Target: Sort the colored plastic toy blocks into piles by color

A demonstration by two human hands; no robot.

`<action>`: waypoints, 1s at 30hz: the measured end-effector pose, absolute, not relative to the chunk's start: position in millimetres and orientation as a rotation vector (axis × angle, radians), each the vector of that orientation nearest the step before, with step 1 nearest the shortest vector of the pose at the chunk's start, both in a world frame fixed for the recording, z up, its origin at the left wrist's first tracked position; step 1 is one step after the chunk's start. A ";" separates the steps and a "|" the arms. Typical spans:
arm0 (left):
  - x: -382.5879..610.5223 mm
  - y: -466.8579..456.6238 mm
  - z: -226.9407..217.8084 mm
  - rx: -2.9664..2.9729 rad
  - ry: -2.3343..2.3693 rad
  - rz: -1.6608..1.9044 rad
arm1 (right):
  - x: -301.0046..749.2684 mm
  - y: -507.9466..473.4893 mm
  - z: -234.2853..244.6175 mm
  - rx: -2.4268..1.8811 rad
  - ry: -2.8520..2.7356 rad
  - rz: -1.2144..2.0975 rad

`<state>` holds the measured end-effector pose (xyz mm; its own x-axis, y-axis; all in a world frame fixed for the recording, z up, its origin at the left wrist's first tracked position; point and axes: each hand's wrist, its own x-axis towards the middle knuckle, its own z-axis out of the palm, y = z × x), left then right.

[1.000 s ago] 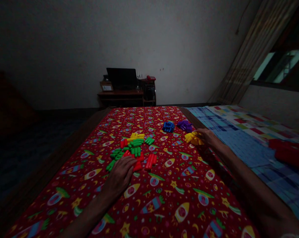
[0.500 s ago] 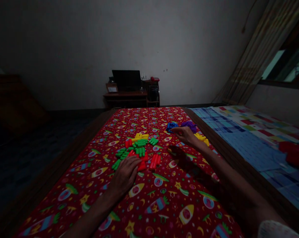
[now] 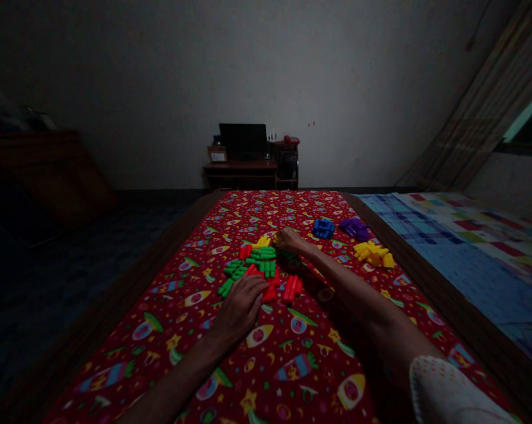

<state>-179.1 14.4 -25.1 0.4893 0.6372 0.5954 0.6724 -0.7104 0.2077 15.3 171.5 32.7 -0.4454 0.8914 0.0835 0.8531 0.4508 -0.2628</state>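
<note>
In the head view, a mixed pile of small ribbed plastic toy blocks lies on the red patterned cloth (image 3: 292,374). It has green blocks (image 3: 236,270), red blocks (image 3: 270,292) and yellow blocks (image 3: 261,242). My left hand (image 3: 243,297) rests flat over the near side of the pile, fingers stretched across green and red pieces. At the pile's far right, my right hand (image 3: 289,240) has its fingers curled down and pinched on a yellow block, mostly hidden by them. Just right of the pile lie red blocks (image 3: 292,290).
Sorted heaps sit to the right: blue blocks (image 3: 323,228), purple blocks (image 3: 354,228) and yellow blocks (image 3: 373,254). Beyond the table's far end stands a desk (image 3: 239,168) with a monitor (image 3: 243,140). A bed with checked covers (image 3: 418,277) runs along the right side.
My right hand has moved left from beside the blue heap to the yellow blocks in the mixed pile. My left hand stays on the pile. The view has turned slightly left.
</note>
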 end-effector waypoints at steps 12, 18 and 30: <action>-179.8 17.6 -23.0 -2.657 -1.170 -1.062 | 205.3 63.4 20.3 -1.400 -2.181 0.043; -181.4 20.2 -25.4 -2.645 -1.169 -1.033 | 249.1 33.3 -6.1 -1.453 -2.245 -0.233; -181.7 19.4 -25.7 -2.647 -1.139 -1.041 | 238.0 41.1 7.9 -1.521 -2.331 -0.297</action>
<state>-181.7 19.4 -25.7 0.4933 0.6150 0.6152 0.6677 -0.7210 0.1854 238.0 41.1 7.9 -0.3690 0.8429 0.3916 0.9142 0.4051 -0.0104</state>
